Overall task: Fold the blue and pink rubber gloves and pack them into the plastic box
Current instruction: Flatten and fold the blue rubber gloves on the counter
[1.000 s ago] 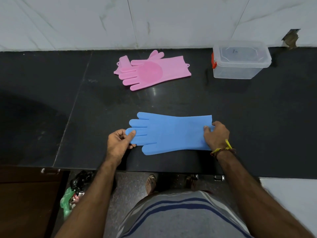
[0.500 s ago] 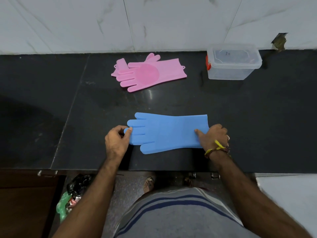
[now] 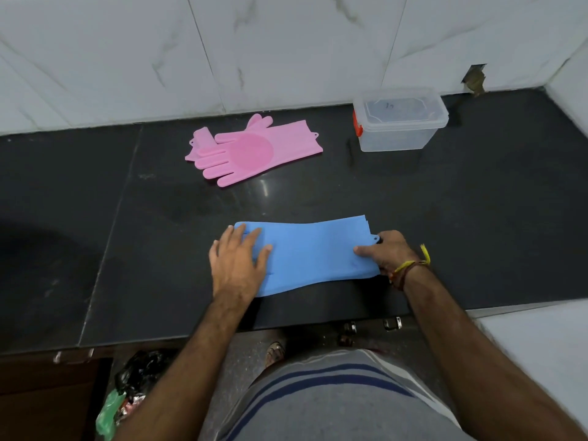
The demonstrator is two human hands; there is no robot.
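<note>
Blue gloves lie flat near the desk's front edge. Left hand presses them with fingers spread; right hand pinches the cuff. Pink gloves and closed plastic box sit along the back edge.

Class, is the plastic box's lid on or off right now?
On. The clear lid sits flat over the plastic box, with an orange latch at its left end.

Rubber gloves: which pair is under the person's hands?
The blue gloves, at the counter's near edge; the pink gloves lie untouched by the wall.
</note>
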